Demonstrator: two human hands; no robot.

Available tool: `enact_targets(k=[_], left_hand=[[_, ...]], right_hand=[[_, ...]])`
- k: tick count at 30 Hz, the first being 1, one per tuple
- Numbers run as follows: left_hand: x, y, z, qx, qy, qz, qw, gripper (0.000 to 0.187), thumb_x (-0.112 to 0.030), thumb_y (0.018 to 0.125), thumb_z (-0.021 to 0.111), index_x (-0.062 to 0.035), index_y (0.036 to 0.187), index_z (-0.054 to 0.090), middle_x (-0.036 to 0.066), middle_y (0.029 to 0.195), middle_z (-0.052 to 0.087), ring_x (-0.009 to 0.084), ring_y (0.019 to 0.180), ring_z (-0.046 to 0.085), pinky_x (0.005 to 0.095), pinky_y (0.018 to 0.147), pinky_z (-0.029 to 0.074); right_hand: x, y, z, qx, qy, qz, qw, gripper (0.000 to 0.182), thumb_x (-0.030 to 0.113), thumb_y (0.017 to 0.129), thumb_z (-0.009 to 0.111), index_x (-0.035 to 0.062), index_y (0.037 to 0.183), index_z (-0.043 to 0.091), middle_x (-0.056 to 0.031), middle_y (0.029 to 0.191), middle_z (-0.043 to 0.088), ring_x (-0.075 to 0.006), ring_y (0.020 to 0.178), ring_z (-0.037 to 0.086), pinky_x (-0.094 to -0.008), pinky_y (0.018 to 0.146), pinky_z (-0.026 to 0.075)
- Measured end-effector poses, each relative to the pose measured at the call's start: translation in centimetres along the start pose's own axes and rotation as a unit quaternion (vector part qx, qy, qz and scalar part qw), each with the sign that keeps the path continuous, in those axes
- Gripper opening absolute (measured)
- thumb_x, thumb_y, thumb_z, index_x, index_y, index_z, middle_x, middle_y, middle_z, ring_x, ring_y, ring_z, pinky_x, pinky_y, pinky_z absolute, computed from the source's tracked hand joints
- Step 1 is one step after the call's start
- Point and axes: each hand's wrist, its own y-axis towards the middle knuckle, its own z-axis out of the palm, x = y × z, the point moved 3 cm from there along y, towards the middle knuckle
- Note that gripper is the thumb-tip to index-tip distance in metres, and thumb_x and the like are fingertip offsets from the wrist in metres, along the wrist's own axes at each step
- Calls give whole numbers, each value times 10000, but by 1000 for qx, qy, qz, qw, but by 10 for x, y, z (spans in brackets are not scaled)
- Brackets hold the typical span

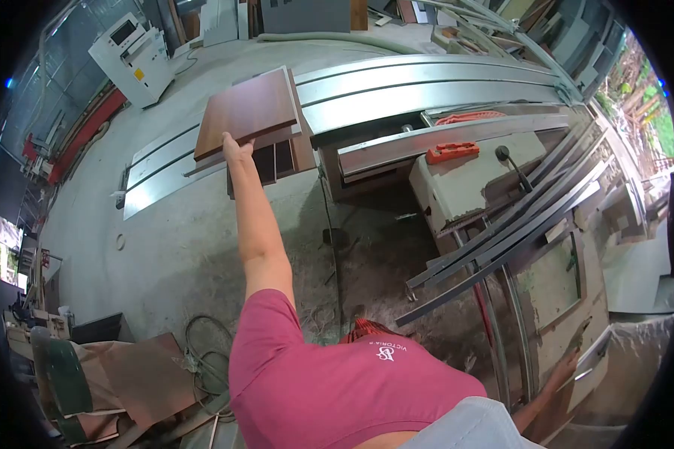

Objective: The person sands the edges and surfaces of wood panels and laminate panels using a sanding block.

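Observation:
My left hand [238,147] is closed on the near edge of a reddish-brown board [251,112]. That board lies on top of other brown panels, over long silvery metal rails [412,93]. At the lower right, my right hand [566,368] is beside the edge of a pale panel [591,367] partly wrapped in clear plastic. Its fingers are too small and unclear to tell whether they grip anything.
A red tool [452,153] sits on a worn cream surface [517,153]. Long grey metal strips [513,236] slant across the right. A white machine [136,63] stands at the back left. Coiled cable [206,337] and brown sheets [146,378] lie lower left.

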Motion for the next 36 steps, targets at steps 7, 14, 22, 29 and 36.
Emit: enact_targets(k=[7, 14, 22, 29, 36], left_hand=[[3, 1, -23, 13, 183, -153, 971, 347, -200, 932, 354, 90, 1123, 348, 287, 1085, 426, 446, 995, 515, 601, 850, 426], [-13, 6, -30, 20, 435, -89, 896, 352, -279, 910, 427, 72, 932, 453, 221, 820, 563, 403, 791, 610, 525, 677, 511], [75, -193, 85, 315, 463, -41, 827, 263, -271, 887, 502, -14, 944, 509, 101, 833, 569, 248, 810, 587, 355, 758, 501], [229, -513, 124, 590, 493, -189, 610, 318, -327, 916, 469, -28, 998, 539, 78, 776, 610, 197, 724, 625, 326, 745, 510], [378, -771, 14, 639, 434, -561, 297, 394, -323, 931, 433, -9, 1164, 482, 139, 1093, 583, 227, 1009, 572, 343, 880, 447]], right_hand=[[-13, 0, 25, -43, -36, -60, 997, 520, 388, 943, 320, -40, 1204, 461, -269, 1079, 549, -406, 990, 517, -397, 840, 388], [-10, 8, 26, -13, 5, 14, 1000, 486, 363, 946, 325, -14, 1225, 453, -276, 1066, 553, -405, 959, 538, -414, 822, 397], [-38, -3, -66, -125, 34, 65, 990, 446, 294, 936, 390, -48, 1215, 454, -208, 1142, 548, -276, 1077, 511, -348, 922, 360], [-131, -23, -148, -185, -28, 156, 970, 388, 360, 953, 327, 160, 1250, 476, -175, 1159, 548, -309, 1088, 523, -388, 865, 429], [-270, -75, -150, -226, -65, 240, 942, 388, 382, 952, 315, 186, 1238, 488, -121, 1201, 533, -323, 1113, 496, -414, 885, 429]])
